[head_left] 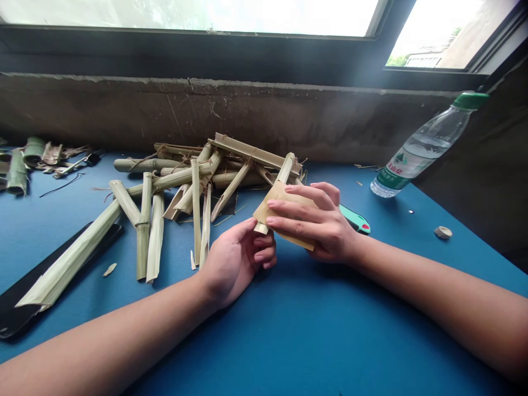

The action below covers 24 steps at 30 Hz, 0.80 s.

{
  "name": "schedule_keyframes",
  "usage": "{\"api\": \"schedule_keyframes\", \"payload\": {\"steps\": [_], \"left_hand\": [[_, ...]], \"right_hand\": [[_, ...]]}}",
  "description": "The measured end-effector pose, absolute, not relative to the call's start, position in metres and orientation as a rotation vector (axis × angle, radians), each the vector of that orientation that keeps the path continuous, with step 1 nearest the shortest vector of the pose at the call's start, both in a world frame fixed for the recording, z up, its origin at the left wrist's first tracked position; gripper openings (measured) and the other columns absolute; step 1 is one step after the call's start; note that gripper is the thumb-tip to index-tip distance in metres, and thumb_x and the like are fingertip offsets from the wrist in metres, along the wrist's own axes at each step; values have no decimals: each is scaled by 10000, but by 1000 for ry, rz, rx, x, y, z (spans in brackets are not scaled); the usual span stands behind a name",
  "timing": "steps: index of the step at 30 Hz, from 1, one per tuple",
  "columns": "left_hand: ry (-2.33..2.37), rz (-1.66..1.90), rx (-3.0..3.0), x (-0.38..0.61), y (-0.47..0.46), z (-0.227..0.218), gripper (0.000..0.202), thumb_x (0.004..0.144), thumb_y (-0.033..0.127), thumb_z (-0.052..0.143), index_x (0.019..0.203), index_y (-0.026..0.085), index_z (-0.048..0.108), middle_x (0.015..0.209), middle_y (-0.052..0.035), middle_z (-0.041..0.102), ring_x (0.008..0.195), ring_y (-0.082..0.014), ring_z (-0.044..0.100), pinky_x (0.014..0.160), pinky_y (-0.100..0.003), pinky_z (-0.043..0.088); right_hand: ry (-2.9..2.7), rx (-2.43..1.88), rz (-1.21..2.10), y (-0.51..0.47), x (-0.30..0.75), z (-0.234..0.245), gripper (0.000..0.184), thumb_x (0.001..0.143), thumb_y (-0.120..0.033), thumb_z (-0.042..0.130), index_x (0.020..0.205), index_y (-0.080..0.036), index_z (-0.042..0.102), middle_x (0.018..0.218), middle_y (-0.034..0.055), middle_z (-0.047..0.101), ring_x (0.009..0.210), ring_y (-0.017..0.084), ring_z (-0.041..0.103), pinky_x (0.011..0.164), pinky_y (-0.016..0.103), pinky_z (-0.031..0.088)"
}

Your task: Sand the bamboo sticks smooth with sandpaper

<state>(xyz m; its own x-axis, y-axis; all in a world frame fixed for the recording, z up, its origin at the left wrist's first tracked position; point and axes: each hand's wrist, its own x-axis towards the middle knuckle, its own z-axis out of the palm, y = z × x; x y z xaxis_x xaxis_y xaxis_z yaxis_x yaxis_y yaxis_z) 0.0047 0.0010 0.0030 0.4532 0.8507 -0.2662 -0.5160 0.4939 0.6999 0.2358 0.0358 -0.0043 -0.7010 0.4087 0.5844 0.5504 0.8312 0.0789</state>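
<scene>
a flat blue surface point(289, 335) bears a heap of pale-green, twine-tied bamboo pieces point(190, 175); in front, the right hand point(325, 223) and left hand point(239, 253) grip, respectively, a tan rectangular papery sheet point(274, 192) and the pale bamboo stick point(260, 227) beneath it; even strokes along the grain, stick braced, should serve best

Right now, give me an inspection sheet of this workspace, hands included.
Surface: blue tabletop, small scraps scattered on it.
Job's things: tan sheet against a bamboo piece; piled bamboo pieces beside it.
Clutter: plastic bottle at right; green object, partly hidden.
Hands: left hand holds the bamboo piece's near end; right hand has its fingers over the tan sheet.
Cables: thin dark strand at left, cannot tell whether a cable.
Surroundings: window above a rough wall.
</scene>
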Motion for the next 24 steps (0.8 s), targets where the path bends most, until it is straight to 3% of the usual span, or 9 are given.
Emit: {"api": "schedule_keyframes", "payload": {"steps": [10, 15, 18, 22, 24], "left_hand": [[686, 913, 592, 5, 2, 3, 201, 1005, 258, 470, 829, 188, 537, 651, 51, 325, 523, -103, 300, 539, -248, 365], [677, 927, 626, 5, 2, 3, 199, 1001, 257, 501, 815, 189, 508, 665, 48, 347, 525, -95, 298, 537, -243, 359], [679, 920, 653, 6, 1, 3, 263, 1021, 260, 462, 767, 194, 472, 660, 49, 326, 523, -97, 297, 537, -247, 362], [689, 925, 646, 6, 1, 4, 234, 1025, 273, 455, 810, 196, 507, 661, 48, 337, 521, -101, 299, 535, -245, 360], [687, 923, 656, 6, 1, 4, 238, 1022, 272, 469, 799, 197, 498, 662, 49, 338, 520, -100, 303, 535, -244, 360]], "right_hand": [[-2444, -612, -265, 34, 235, -6, 599, 991, -297, 552, 1564, -466, 507, 1504, -114, 640, 1529, 332, 462, 1248, 594, 280], [-2452, -543, -438, 33, 235, -6, 621, 985, -338, 585, 1570, -507, 465, 1517, -154, 617, 1521, 293, 483, 1271, 539, 219], [-2367, -610, -505, 34, 234, -8, 597, 985, -313, 584, 1551, -485, 497, 1527, -133, 619, 1543, 308, 448, 1275, 546, 164], [-2364, -596, -575, 33, 233, -9, 536, 995, -313, 626, 1485, -514, 548, 1523, -166, 615, 1507, 262, 492, 1279, 496, 162], [-2382, -630, -579, 33, 233, -8, 583, 981, -275, 600, 1522, -477, 527, 1559, -143, 584, 1533, 283, 451, 1276, 528, 153]]}}
